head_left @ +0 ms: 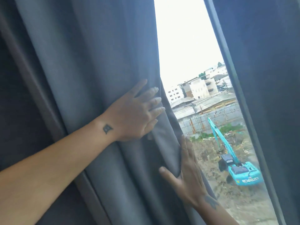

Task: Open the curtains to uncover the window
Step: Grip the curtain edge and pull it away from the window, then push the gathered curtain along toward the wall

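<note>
A grey-blue left curtain hangs in folds over most of the view. A darker right curtain hangs at the right. Between them a slanted strip of window is uncovered, showing bright sky and buildings. My left hand lies flat on the left curtain close to its inner edge, fingers stretched out against the cloth. Lower down, my right hand pinches that same edge, with the thumb in front of the fabric and the fingers behind it.
Through the glass I see a turquoise excavator on a dirt site, a grey fence and low roofs. A dark brown strip of wall or second drape runs down the far left.
</note>
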